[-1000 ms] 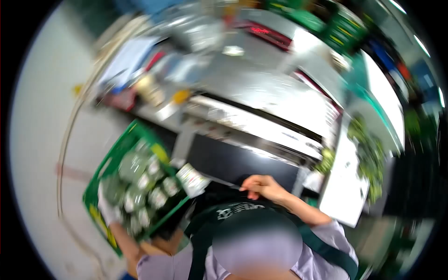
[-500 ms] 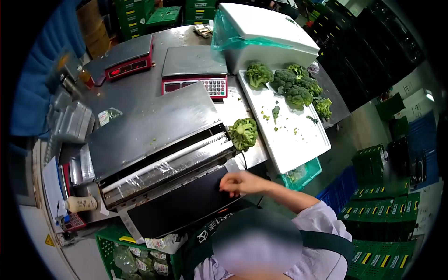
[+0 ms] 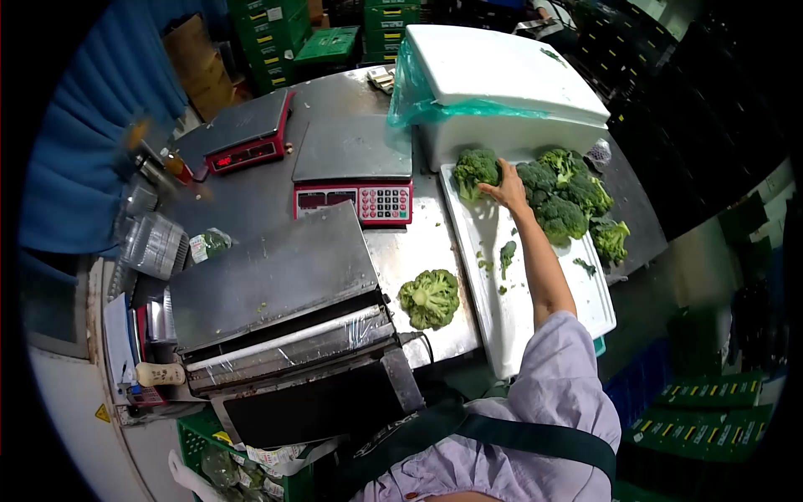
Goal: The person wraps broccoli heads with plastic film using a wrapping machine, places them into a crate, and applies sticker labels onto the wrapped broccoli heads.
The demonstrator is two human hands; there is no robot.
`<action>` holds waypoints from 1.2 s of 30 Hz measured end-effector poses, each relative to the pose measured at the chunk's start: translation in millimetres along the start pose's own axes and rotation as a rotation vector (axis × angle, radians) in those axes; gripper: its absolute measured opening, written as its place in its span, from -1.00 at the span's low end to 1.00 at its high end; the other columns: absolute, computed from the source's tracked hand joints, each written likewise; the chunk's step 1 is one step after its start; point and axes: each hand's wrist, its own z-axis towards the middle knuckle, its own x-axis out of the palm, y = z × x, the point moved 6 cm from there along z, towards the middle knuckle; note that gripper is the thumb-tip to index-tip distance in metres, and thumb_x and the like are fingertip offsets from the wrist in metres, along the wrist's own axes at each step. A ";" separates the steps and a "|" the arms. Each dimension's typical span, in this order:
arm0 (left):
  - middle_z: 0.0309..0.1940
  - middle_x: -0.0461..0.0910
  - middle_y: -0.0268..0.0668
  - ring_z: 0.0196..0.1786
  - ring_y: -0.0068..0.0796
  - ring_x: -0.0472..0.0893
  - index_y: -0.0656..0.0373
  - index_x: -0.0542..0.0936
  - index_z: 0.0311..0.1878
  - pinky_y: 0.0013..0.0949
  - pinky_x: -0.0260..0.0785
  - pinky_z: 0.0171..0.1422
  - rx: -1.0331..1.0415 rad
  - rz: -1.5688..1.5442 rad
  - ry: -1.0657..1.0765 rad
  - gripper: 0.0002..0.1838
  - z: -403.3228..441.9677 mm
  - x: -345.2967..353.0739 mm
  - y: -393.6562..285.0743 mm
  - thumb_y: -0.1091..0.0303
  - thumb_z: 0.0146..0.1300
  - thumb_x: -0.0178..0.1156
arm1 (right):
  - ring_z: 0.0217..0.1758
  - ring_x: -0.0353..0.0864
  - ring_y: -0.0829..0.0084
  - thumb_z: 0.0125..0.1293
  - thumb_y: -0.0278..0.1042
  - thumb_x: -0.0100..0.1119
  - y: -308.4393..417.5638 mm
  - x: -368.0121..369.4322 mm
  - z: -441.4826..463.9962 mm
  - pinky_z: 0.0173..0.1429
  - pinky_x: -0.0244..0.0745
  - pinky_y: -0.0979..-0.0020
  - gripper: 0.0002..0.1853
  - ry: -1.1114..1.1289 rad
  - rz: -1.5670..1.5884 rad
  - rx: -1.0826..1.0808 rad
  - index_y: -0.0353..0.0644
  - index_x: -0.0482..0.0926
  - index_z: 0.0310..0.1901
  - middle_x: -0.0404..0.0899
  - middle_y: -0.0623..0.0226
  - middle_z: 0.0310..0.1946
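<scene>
My right hand [image 3: 507, 189] reaches over the white foam tray [image 3: 519, 335], thumb and fingers spread at the right side of a green broccoli head [image 3: 473, 173]. The thumb overlaps its edge; no firm grip shows. More broccoli heads [image 3: 559, 217] lie together just right of the hand. Small florets and crumbs, with one loose sprig [image 3: 507, 255], are scattered on the tray. Another broccoli head [image 3: 430, 299] rests stem up on the metal table, left of the tray. My left hand is out of view.
Behind the tray stands a white foam box [image 3: 510, 71] with green film. Two red scales, one near [image 3: 355, 201] and one farther left [image 3: 247, 155], sit on the table. A film-wrapping machine [image 3: 284, 335] is in front. A green crate [image 3: 196, 439] holds wrapped packs below.
My right hand has moved from beside the wrapping machine, forward and right to the broccoli on the tray. The view has shifted. The broccoli heads look unmoved.
</scene>
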 end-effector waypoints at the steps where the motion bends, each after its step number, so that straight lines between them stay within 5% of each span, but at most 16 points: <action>1: 0.04 0.51 -0.22 0.11 -0.33 0.46 0.25 0.50 0.09 -0.31 0.26 0.22 -0.019 -0.052 0.007 -0.62 -14.3 -1.0 -21.9 0.22 0.34 -0.02 | 0.05 0.44 -0.06 -0.16 0.09 0.42 -5.2 12.0 7.1 0.09 0.38 0.11 -0.07 0.014 0.028 -0.029 -0.12 0.23 0.24 0.42 -0.03 0.05; 6: 0.10 0.48 -0.26 0.18 -0.35 0.43 0.24 0.48 0.14 -0.32 0.21 0.25 0.009 -0.300 0.149 -0.60 -41.5 8.9 -71.6 0.22 0.35 -0.03 | -0.13 0.60 0.07 -0.14 -0.16 0.33 -21.8 -2.3 -9.3 -0.01 0.47 0.23 -0.42 -0.256 0.254 0.040 -0.20 0.49 -0.01 0.61 0.05 -0.20; 10: 0.04 0.51 -0.24 0.11 -0.43 0.47 0.27 0.50 0.09 -0.36 0.24 0.21 0.102 -0.400 0.309 -0.63 -94.7 28.0 -165.2 0.24 0.35 -0.01 | -0.31 0.57 0.55 -0.07 -0.26 0.35 -45.3 -14.6 -22.0 -0.22 0.47 0.49 -0.48 -0.110 0.626 0.395 -0.23 0.53 -0.01 0.64 0.26 -0.38; 14: 0.05 0.50 -0.16 0.02 -0.37 0.53 0.30 0.52 0.02 -0.35 0.34 0.13 0.288 -0.567 0.533 -0.67 -191.6 55.4 -285.2 0.30 0.28 0.02 | -0.15 0.59 0.42 0.08 -0.46 0.28 9.9 -57.4 -67.6 -0.15 0.59 0.45 -0.54 0.037 1.149 0.385 -0.35 0.44 0.05 0.56 0.17 -0.16; 17: 0.04 0.49 -0.13 0.03 -0.34 0.54 0.32 0.45 0.09 -0.38 0.37 0.13 0.267 -0.762 0.966 -0.59 -284.0 84.7 -350.3 0.32 0.21 0.15 | -0.14 0.58 0.44 0.12 -0.49 0.22 77.9 -101.7 -123.6 -0.07 0.59 0.43 -0.56 0.083 1.240 0.357 -0.32 0.43 0.08 0.56 0.20 -0.20; 20: 0.34 0.11 -0.06 0.23 -0.25 0.38 0.24 0.02 0.38 -0.31 0.33 0.19 0.138 -0.883 1.571 -0.20 -369.5 127.2 -374.2 0.52 0.09 0.17 | -0.18 0.54 0.55 0.13 -0.51 0.21 122.3 -130.2 -184.8 -0.11 0.50 0.52 -0.55 0.176 1.082 0.349 -0.30 0.42 0.10 0.56 0.30 -0.23; 21: 0.37 0.04 -0.06 0.29 -0.23 0.32 0.20 -0.06 0.40 -0.30 0.29 0.22 0.201 -0.915 1.693 -0.13 -390.5 135.3 -383.4 0.59 0.04 0.16 | -0.16 0.54 0.53 0.12 -0.54 0.21 145.8 -138.0 -204.5 -0.08 0.47 0.51 -0.56 0.193 1.253 0.271 -0.33 0.42 0.08 0.56 0.29 -0.19; 24: 0.28 0.20 -0.20 0.23 -0.42 0.31 0.17 -0.04 0.39 -0.36 0.23 0.25 0.171 -1.018 2.071 -0.04 -443.2 164.8 -390.1 0.34 0.01 0.37 | 0.01 0.50 0.45 0.04 -0.68 0.24 179.0 -148.4 -259.8 0.00 0.48 0.47 -0.50 0.234 1.211 0.194 -0.39 0.40 0.08 0.50 0.21 -0.04; 27: 0.10 0.42 -0.30 0.14 -0.50 0.40 0.21 0.27 0.23 -0.39 0.24 0.23 0.090 -1.075 1.978 -0.30 -458.3 155.5 -386.6 0.41 0.02 0.38 | 0.14 0.42 0.41 0.01 -0.69 0.28 197.7 -150.3 -296.3 0.07 0.52 0.46 -0.47 0.126 1.113 -0.031 -0.38 0.38 0.08 0.37 0.09 0.13; 29: -0.03 0.52 -0.32 0.00 -0.51 0.50 0.26 0.39 0.10 -0.45 0.36 0.10 0.333 -0.941 1.753 -0.45 -457.0 158.2 -377.2 0.45 0.02 0.37 | 0.27 0.30 0.32 0.00 -0.63 0.31 197.2 -148.8 -311.1 0.21 0.43 0.27 -0.42 0.254 0.966 0.009 -0.39 0.33 0.10 0.34 0.08 0.16; 31: -0.10 0.56 -0.32 -0.11 -0.51 0.55 0.28 0.41 0.07 -0.47 0.43 -0.02 0.177 -0.838 1.807 -0.49 -458.5 162.9 -365.3 0.41 0.04 0.37 | 0.12 0.48 0.22 -0.08 -0.25 0.48 201.9 -161.8 -317.5 -0.01 0.55 0.39 -0.32 0.183 0.681 -0.144 -0.28 0.40 0.09 0.45 0.05 0.07; 33: -0.14 0.58 -0.30 -0.22 -0.54 0.57 0.28 0.44 0.03 -0.49 0.47 -0.21 0.178 -0.700 1.769 -0.52 -462.6 167.0 -355.2 0.37 0.06 0.37 | 0.01 0.52 0.18 -0.16 -0.03 0.47 226.5 -201.4 -321.0 -0.10 0.53 0.39 -0.25 -0.155 0.065 -0.406 -0.24 0.43 0.08 0.51 0.05 -0.07; 35: -0.25 0.57 -0.38 -0.38 -0.65 0.53 0.25 0.44 0.05 -0.57 0.40 -0.42 0.354 -0.601 1.735 -0.53 -467.8 177.3 -343.9 0.38 0.07 0.34 | -0.15 0.51 0.27 -0.16 0.07 0.42 217.9 -204.1 -326.3 -0.23 0.48 0.37 -0.24 -0.217 0.117 -0.427 -0.20 0.44 0.07 0.52 0.15 -0.25; 36: -0.25 0.57 -0.38 -0.38 -0.65 0.53 0.25 0.44 0.05 -0.57 0.40 -0.42 0.355 -0.590 1.752 -0.53 -470.7 175.5 -342.6 0.38 0.07 0.34 | -0.21 0.49 0.29 -0.14 0.10 0.39 216.5 -195.2 -328.2 -0.29 0.46 0.36 -0.25 -0.067 0.049 -0.430 -0.19 0.44 0.06 0.49 0.20 -0.32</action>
